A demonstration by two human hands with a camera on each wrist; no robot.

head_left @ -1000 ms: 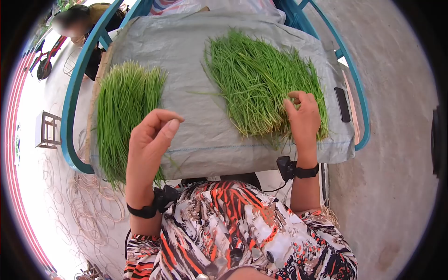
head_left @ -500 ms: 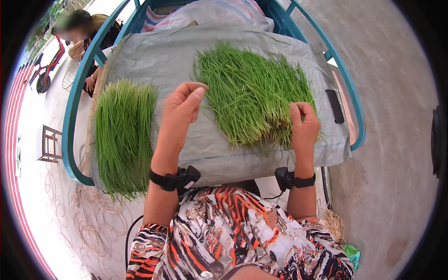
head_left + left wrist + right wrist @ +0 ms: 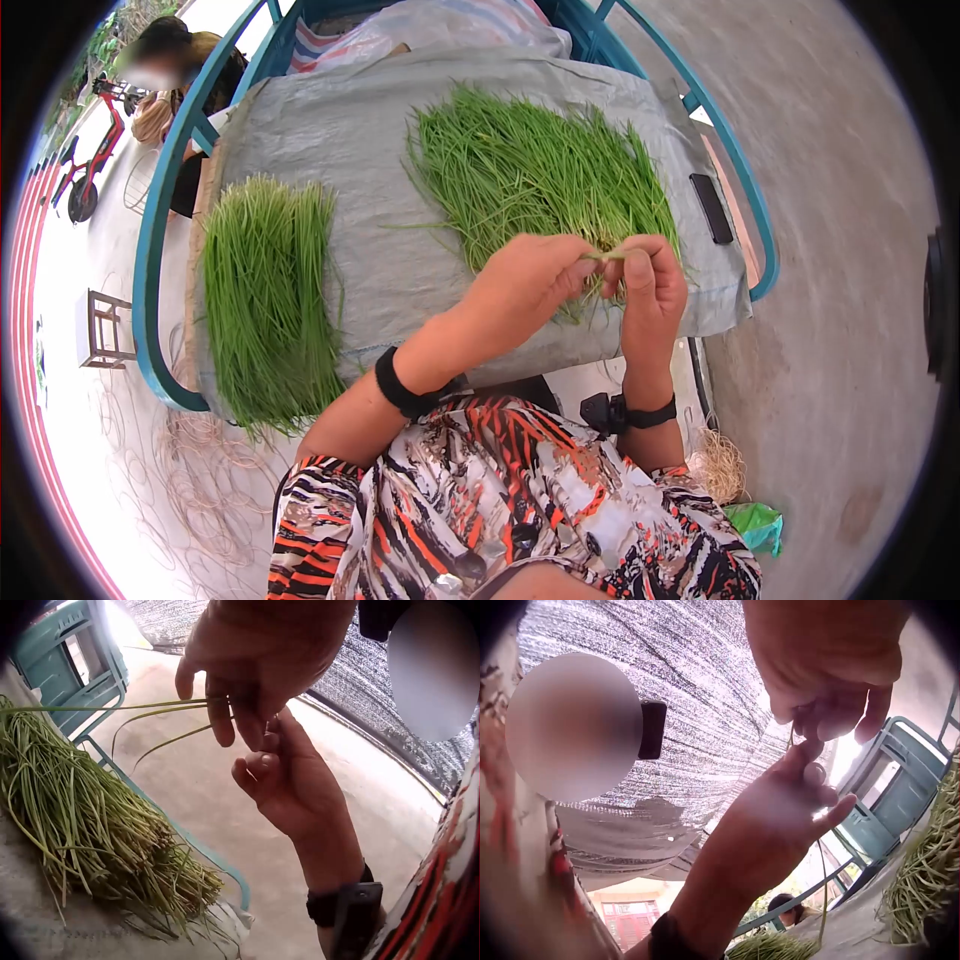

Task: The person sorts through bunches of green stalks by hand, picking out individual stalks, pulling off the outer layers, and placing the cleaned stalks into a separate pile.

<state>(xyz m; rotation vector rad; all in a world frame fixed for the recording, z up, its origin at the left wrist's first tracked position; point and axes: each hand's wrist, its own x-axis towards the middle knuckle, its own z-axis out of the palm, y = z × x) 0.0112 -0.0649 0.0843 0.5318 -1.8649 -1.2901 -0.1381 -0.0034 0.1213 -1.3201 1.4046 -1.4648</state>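
Note:
Both hands meet over the near right edge of the larger pile of chives point(image 3: 540, 185). My left hand point(image 3: 520, 285) reaches across from the left and pinches a few thin chive stalks point(image 3: 161, 711), whose long ends trail from its fingers in the left wrist view. The thumb and forefinger of my right hand point(image 3: 655, 295) pinch the same stalks from the other side, fingertips close to the left hand's. The pile's cut, pale ends face me. A second, neater bundle of chives point(image 3: 265, 300) lies at the left of the grey sheet point(image 3: 375, 200).
A black phone point(image 3: 711, 208) lies at the sheet's right edge. Blue metal rails point(image 3: 150, 270) flank the cart on both sides. A striped plastic bag point(image 3: 450, 30) sits behind the sheet. Another person point(image 3: 175, 65) is at the far left, near a wooden stool point(image 3: 105, 328).
My left hand has swung right from near the left bundle, across the bare sheet, to meet the right hand. The right hand has stayed by the larger pile, and stalks now show between the fingertips.

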